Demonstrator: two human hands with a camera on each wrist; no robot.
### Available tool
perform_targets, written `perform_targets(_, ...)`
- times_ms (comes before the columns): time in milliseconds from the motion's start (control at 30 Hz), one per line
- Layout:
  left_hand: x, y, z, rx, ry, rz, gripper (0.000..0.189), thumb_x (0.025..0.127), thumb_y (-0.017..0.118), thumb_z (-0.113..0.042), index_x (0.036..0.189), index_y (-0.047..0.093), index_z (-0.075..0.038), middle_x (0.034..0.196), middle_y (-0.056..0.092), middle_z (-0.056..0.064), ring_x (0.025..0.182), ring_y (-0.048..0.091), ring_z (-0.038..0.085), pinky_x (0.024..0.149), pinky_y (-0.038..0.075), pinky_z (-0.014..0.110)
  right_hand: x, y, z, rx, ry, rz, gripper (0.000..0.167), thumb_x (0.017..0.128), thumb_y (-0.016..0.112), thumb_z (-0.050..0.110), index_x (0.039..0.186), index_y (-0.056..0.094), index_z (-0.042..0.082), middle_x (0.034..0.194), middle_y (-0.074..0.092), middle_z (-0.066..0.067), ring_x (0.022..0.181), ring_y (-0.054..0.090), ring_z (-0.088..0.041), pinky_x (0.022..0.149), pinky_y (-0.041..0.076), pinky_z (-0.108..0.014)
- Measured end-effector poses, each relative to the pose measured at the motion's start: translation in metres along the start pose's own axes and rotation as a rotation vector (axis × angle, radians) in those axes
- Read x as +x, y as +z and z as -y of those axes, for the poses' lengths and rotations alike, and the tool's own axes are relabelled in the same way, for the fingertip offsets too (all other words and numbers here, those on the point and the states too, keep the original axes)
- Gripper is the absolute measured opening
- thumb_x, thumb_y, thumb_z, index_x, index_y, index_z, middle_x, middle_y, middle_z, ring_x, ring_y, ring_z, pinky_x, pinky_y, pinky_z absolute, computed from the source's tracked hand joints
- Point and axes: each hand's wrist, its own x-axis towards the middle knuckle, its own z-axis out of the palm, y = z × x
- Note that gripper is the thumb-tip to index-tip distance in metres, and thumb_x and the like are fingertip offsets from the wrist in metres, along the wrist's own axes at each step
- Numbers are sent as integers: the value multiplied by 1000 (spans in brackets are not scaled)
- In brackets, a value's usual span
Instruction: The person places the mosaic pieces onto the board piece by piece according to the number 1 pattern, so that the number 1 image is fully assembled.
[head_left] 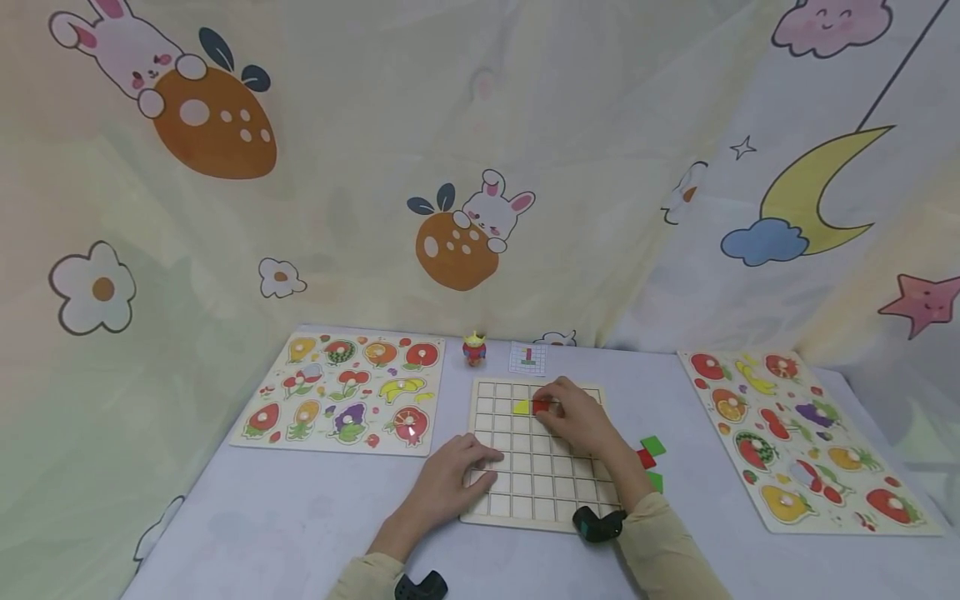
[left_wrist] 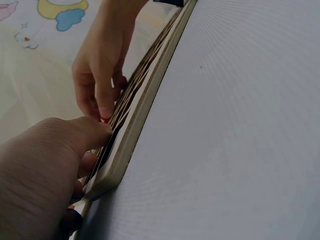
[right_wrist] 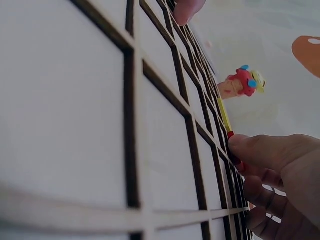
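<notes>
A pale wooden grid board (head_left: 522, 483) lies in the middle of the table. Over its upper part, my right hand (head_left: 577, 417) pinches a red square tile (head_left: 540, 407) between thumb and fingers. Just left of that tile, a yellow tile (head_left: 521, 407) sits in the grid. In the right wrist view, the thumb lies against the red tile (right_wrist: 235, 152) at the board's surface. My left hand (head_left: 450, 479) rests at the board's left edge with its fingers relaxed and spread. The left wrist view shows its thumb (left_wrist: 92, 132) touching the rim.
Two green tiles (head_left: 653, 446) and a red tile (head_left: 646, 458) lie right of the board, partly behind my right forearm. Beyond the board stand a small toy figure (head_left: 474, 348) and a pattern card (head_left: 528, 358). Fruit puzzle boards lie left (head_left: 337, 396) and right (head_left: 802, 450).
</notes>
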Motion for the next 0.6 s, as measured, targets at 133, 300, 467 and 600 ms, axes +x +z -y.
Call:
perform_targets(133,0,1,0,-2,10,-7,23,86,66,-33,109,67,-31,83,50,-18,77,43,0,67,38,16,1,0,2,3,-1,1,25,86,69,22,109,66,15,103,58,0,75,49,-12,66,42,-28)
perform_targets(300,0,1,0,-8,12,-8,23,86,66,-32,109,67,-31,83,50,-19,77,43,0,67,38,16,1,1,2,-2,5,3,24,86,69,22,109,67,16,102,57,1,74,49,-11,65,42,-27)
perform_targets(467,0,1,1,-13,16,-12,23,86,66,-32,109,67,-31,83,50,-18,78,43,0,67,38,16,0,1,3,0,9,1,24,86,69,21,109,67,15,102,57,1,74,49,-11,63,42,-26)
perform_targets(600,0,2,2,-9,20,-12,23,86,66,-32,109,67,-31,83,50,-19,78,43,0,67,39,16,0,1,3,-1,12,0,24,86,69,22,109,67,15,102,57,0,74,49,-12,63,42,-26)
